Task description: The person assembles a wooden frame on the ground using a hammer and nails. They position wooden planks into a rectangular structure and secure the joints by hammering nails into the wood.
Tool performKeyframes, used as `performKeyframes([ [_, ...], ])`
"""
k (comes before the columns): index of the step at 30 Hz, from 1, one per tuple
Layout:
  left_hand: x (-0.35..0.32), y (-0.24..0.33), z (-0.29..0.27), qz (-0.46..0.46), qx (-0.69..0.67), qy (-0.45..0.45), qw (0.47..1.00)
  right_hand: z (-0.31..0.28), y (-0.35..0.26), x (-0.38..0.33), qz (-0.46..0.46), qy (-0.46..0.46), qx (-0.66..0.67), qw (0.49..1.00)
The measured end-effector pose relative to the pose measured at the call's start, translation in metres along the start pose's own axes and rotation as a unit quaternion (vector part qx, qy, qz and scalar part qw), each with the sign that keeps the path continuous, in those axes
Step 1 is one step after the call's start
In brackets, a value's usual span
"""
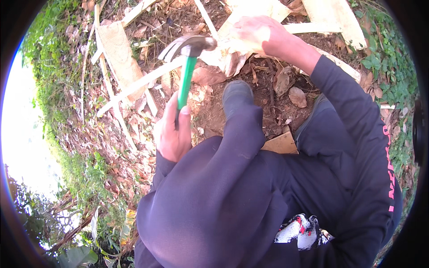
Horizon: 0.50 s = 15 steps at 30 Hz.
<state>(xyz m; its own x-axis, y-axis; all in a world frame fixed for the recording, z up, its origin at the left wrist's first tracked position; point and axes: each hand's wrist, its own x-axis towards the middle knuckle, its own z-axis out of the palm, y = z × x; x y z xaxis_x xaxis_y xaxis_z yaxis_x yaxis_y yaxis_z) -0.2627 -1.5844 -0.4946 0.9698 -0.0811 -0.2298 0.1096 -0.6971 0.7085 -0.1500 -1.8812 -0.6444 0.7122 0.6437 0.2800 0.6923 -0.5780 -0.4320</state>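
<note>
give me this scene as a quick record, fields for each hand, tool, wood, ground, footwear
left hand: closed around the handle of a hammer
tool: green and black handle, metal claw head, claw pointing left
right hand: near a sunlit pale board; too bright to tell what it holds
wood: several strips and boards, including a tilted board at the upper left
ground: brown soil with dry leaves
footwear: dark boot between the hands

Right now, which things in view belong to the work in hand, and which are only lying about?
In the work:
green-handled hammer, in the left hand
pale board beside the right hand; glare hides its grip

Apparently lying about:
dry leaves
tan flat piece by the legs
</note>
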Motion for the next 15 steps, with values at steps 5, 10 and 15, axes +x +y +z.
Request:
performKeyframes([
  [5,-0.009,0.021,0.003,-0.023,-0.142,0.145,0.979,0.018,0.002,0.01,0.07,-0.029,0.007,0.997],
  [10,-0.007,-0.008,0.013,0.062,0.061,0.03,0.996,0.003,-0.005,0.02,0.112,-0.109,-0.016,0.988],
  [15,-0.016,0.0,0.02,-0.05,-0.164,0.133,0.976,0.011,-0.008,0.01,0.093,-0.076,-0.06,0.991],
])
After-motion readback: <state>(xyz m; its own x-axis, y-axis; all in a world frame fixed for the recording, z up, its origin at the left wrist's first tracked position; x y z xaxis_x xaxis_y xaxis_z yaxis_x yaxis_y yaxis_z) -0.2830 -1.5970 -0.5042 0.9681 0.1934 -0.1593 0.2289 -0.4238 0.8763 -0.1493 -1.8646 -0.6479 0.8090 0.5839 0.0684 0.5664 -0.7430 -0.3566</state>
